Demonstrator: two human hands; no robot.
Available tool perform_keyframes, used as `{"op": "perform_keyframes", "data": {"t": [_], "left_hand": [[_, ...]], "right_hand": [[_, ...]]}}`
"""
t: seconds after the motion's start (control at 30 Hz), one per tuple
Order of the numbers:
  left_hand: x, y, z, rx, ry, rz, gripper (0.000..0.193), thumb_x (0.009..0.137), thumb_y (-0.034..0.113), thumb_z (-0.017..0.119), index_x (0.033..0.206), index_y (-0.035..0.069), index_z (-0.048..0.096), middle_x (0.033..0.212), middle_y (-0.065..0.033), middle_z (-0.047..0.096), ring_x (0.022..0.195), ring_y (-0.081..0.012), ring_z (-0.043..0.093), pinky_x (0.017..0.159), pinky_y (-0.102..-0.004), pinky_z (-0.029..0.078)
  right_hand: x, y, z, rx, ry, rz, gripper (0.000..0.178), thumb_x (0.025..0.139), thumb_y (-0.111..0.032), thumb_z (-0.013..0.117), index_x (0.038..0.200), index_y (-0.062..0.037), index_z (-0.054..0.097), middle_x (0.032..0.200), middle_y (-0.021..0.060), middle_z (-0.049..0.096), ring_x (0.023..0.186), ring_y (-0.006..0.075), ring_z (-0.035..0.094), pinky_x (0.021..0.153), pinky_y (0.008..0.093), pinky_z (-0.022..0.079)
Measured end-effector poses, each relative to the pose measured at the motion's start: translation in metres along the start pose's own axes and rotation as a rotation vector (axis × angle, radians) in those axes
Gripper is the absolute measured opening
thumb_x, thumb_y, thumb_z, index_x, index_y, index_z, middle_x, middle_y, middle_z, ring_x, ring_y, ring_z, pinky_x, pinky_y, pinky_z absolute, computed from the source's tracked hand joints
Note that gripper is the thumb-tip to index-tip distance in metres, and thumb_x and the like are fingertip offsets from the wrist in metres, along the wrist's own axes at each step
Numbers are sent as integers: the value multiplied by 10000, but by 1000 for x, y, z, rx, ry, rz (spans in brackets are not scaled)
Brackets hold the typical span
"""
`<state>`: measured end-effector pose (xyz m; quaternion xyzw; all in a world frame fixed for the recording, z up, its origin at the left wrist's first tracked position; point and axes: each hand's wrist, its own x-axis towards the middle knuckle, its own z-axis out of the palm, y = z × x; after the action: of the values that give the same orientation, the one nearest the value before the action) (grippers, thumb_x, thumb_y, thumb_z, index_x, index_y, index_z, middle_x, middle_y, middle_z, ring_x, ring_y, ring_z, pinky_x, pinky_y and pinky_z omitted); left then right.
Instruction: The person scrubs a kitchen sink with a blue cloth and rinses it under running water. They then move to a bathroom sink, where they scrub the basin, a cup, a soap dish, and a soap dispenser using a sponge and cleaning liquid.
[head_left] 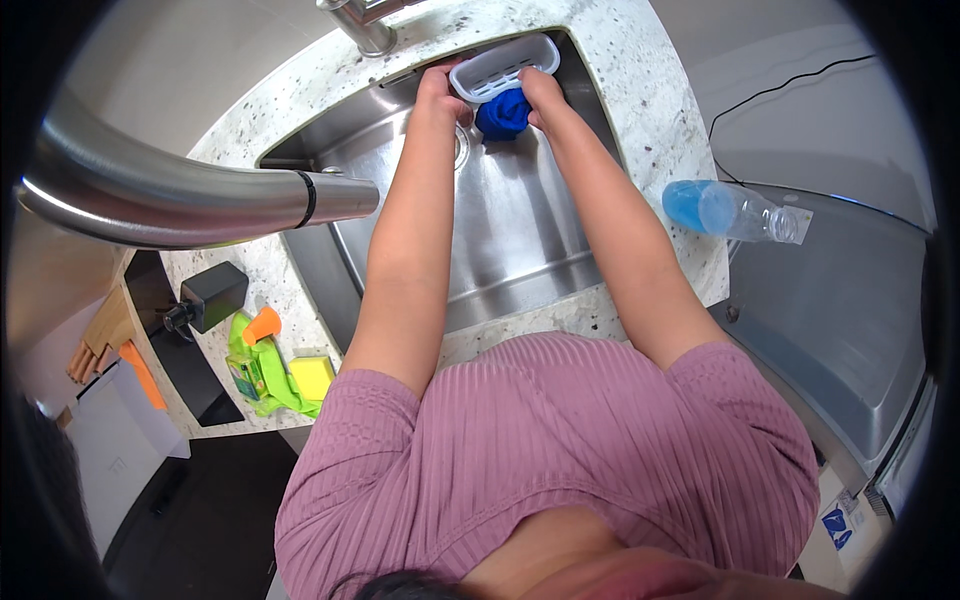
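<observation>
Both my arms reach into a steel sink (520,230). My left hand (438,92) grips the left end of a white plastic slotted caddy (505,62) at the sink's far wall. My right hand (542,98) is at the caddy's right end, closed against a bunched blue cloth (503,114). The cloth sits just under the caddy, between my two hands. Fingertips of both hands are partly hidden behind the caddy and cloth.
A curved steel faucet spout (200,190) crosses the left, close to the camera. A clear bottle of blue liquid (730,208) lies on the speckled counter (650,120) at right. A green spray bottle (255,360), yellow sponge (312,377) and black box (212,293) sit left.
</observation>
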<state>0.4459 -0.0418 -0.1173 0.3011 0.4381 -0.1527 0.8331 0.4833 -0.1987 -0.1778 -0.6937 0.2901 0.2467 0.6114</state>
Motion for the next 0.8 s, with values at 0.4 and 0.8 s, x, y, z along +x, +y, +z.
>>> {"op": "perform_keyframes", "data": {"t": [0.4, 0.8], "left_hand": [[-26, 2, 3, -46, 150, 158, 326, 906, 356, 401, 957, 154, 651, 1051, -47, 649, 1098, -291, 497, 889, -585, 279], [-43, -12, 16, 2, 400, 494, 270, 754, 148, 674, 993, 35, 618, 1060, -94, 623, 842, -268, 603, 757, -471, 445]], "right_hand": [[-29, -17, 19, 173, -30, 116, 346, 793, -170, 434, 1014, 72, 546, 862, 85, 551, 607, 124, 496, 447, 325, 383], [-9, -8, 17, 198, -37, 114, 357, 782, -172, 443, 1024, 70, 546, 914, 122, 568, 634, 164, 533, 498, 351, 434]]}}
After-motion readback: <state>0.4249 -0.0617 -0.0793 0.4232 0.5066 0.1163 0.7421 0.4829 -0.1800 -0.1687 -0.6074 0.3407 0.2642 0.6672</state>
